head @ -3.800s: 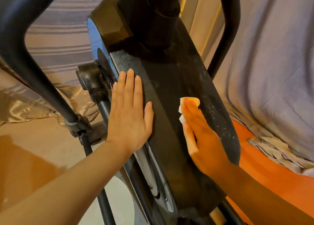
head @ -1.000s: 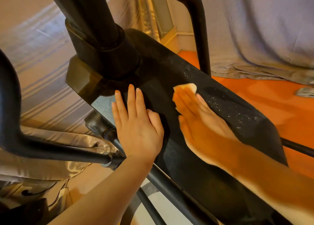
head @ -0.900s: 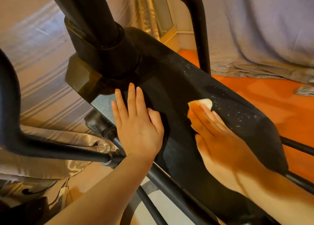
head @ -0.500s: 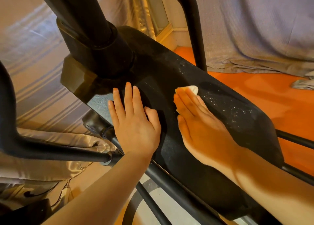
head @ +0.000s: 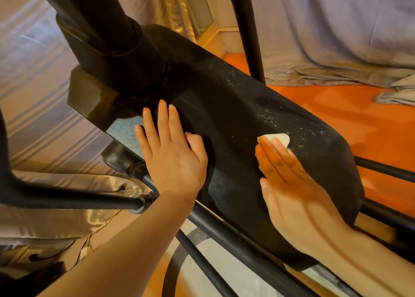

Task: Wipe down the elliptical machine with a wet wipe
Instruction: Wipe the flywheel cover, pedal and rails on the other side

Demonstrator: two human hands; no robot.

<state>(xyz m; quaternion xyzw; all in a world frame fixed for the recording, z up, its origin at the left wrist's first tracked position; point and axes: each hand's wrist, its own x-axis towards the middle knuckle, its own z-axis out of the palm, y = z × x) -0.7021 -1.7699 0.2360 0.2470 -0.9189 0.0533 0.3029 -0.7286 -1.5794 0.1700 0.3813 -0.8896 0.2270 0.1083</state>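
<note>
Elliptical machine housing (head: 235,139): large black shroud running from 11 o'clock to 5 o'clock across the view; judged rigid, heavy and fixed, so it takes firm pressure without shifting. The textured top face carries pale dust specks, densest toward 3 o'clock.
Upright post (head: 105,23): thick black column entering the housing at 11 o'clock; not a wiping target at this moment.
Frame bars (head: 67,199): black tubes at 8 o'clock and 5 o'clock, below the housing.
Left hand (head: 173,159): at centre, flat on the housing, fingers straight and together, holding nothing; it braces the body.
Right hand (head: 294,189): at 4 o'clock, fingers extended, pressing the wipe flat against the housing.
Wet wipe (head: 277,139): small folded white pad under the right fingertips, one edge showing beyond them, next to the dusty patch. Judged soft, light and limp; likely to bunch or slip, so keep it pinned under flat fingers, not pinched by a corner.
</note>
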